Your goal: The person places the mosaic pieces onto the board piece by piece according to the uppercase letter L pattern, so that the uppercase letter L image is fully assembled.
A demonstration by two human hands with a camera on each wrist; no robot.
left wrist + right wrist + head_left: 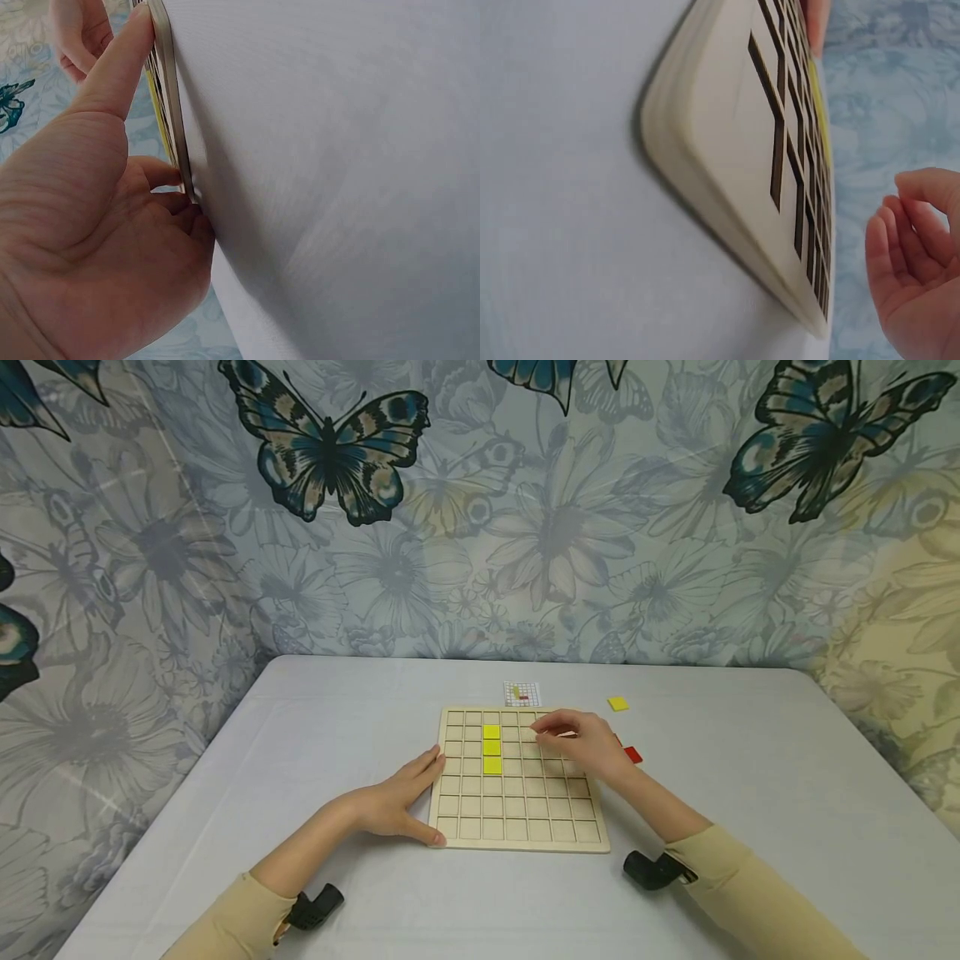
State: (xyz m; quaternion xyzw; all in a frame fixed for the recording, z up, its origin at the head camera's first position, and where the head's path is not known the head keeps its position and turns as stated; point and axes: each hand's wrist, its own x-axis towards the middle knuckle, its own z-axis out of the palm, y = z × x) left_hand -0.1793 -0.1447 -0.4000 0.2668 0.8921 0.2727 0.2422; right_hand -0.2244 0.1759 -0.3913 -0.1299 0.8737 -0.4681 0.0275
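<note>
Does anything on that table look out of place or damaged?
Nothing stands out: three yellow squares sit in a neat column on the board, and a yellow tile and red tile lie off it.

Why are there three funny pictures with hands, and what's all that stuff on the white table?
There's no robot here, just a person's two bare hands! The big picture comes from a camera on their head. The other two come from cameras worn on the left wrist and right wrist, so things look sideways there.

On the white table lies a wooden grid board with three yellow squares in a line. Beyond it is a small grid card. To the right are a loose yellow square and something red, partly hidden.

The left hand touches the board's edge. The right hand is over the board; I can't see anything in it.
</note>
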